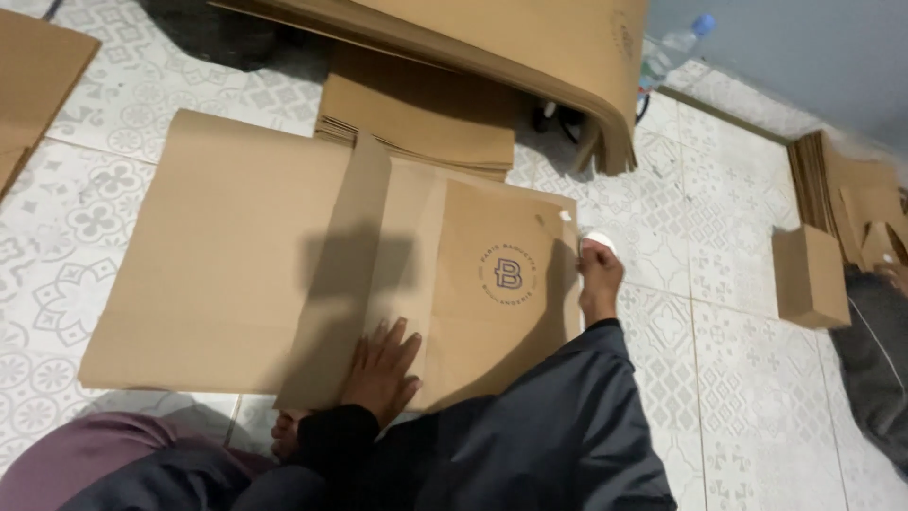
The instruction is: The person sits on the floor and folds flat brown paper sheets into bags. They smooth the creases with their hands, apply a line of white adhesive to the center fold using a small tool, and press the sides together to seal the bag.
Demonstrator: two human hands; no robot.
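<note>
The left hand [383, 374] lies flat, fingers spread, pressing the brown paper sheet [284, 255] on the tiled floor [738, 312], just beside its raised fold. Farther out, the right hand [598, 279] pinches the sheet's far edge, perhaps with something white at the fingertips. If either hand slips, the fold could crease crooked.

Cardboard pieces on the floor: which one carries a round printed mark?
The flat sheet under both hands, left hand and right hand; the other stacks and the small box look plain.
</note>
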